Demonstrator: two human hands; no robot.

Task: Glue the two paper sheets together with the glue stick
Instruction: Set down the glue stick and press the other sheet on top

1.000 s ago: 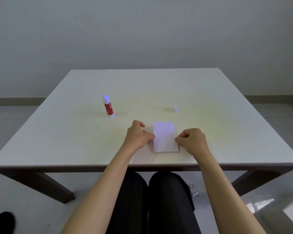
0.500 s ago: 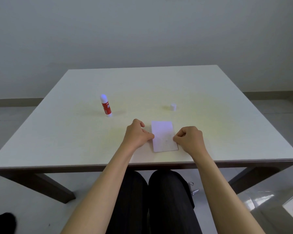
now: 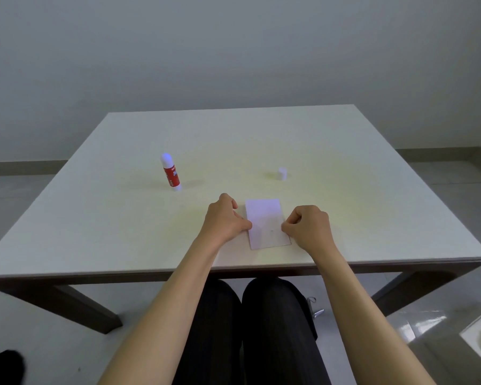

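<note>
From the head camera, the white paper (image 3: 266, 223) lies flat near the front edge of the pale table (image 3: 372, 190); whether it is one sheet or two stacked, I cannot tell; the left hand (image 3: 226, 218) rests curled with its fingertips pressing the paper's left edge; the right hand (image 3: 309, 227), fingers curled tight, touches the right edge; the uncapped red glue stick (image 3: 171, 172) stands upright well to the left, beyond the hands; its small white cap (image 3: 282, 173) sits apart, behind the paper.
</note>
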